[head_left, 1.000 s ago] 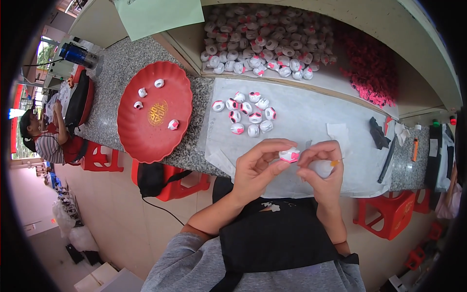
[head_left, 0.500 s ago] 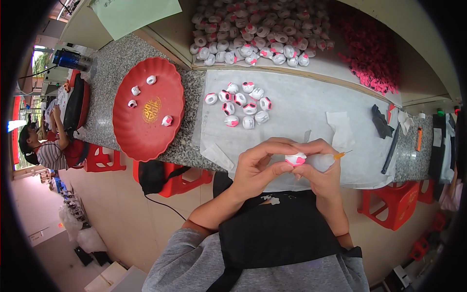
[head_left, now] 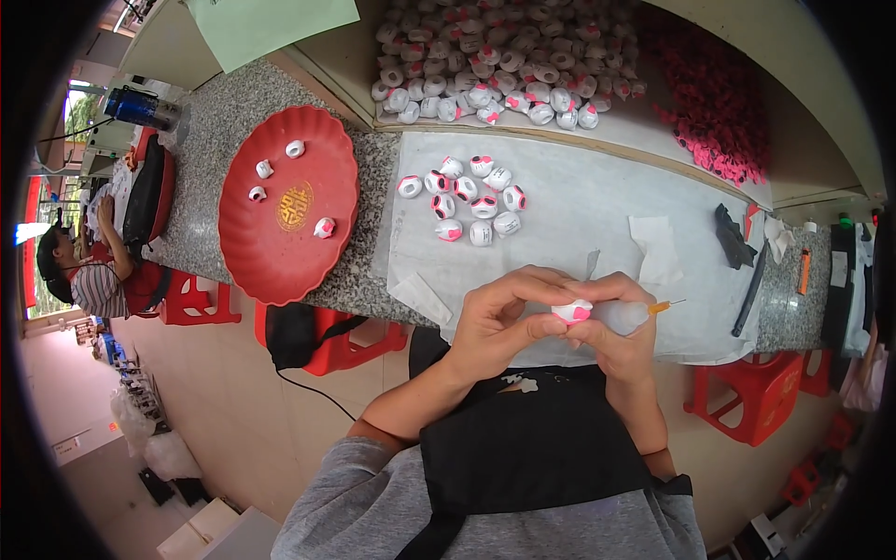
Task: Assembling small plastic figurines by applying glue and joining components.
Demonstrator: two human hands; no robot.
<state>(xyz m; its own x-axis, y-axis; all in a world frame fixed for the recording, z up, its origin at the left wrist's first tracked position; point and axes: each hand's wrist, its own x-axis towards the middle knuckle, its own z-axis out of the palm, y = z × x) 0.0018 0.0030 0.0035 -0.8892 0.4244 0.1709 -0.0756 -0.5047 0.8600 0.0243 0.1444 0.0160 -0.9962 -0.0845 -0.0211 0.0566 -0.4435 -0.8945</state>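
My left hand [head_left: 499,322] pinches a small white, rounded piece with a pink patch [head_left: 572,312] in front of my chest, over the table's near edge. On the other side of the same piece are the thumb and fingers of my right hand [head_left: 627,353]. Tucked in that right hand is a translucent squeeze bottle [head_left: 623,318] with an orange needle tip [head_left: 660,307] pointing right, away from the piece. Just beyond my hands, a cluster of similar white, pink and black hollow pieces [head_left: 465,189] rests on white sheeting [head_left: 579,196].
At the left stands a red scalloped tray [head_left: 261,233] with several white pieces in it. A shelf holds a heap of white pieces [head_left: 504,56] and a pink pile [head_left: 719,121]. White tissue [head_left: 655,247], a black cloth [head_left: 734,237] and red stools [head_left: 747,397] are around. Another person [head_left: 93,271] sits far left.
Both hands keep hold of the piece, which has tilted slightly between the fingers. The view has shifted a little; the pieces on the sheeting and tray stay put.
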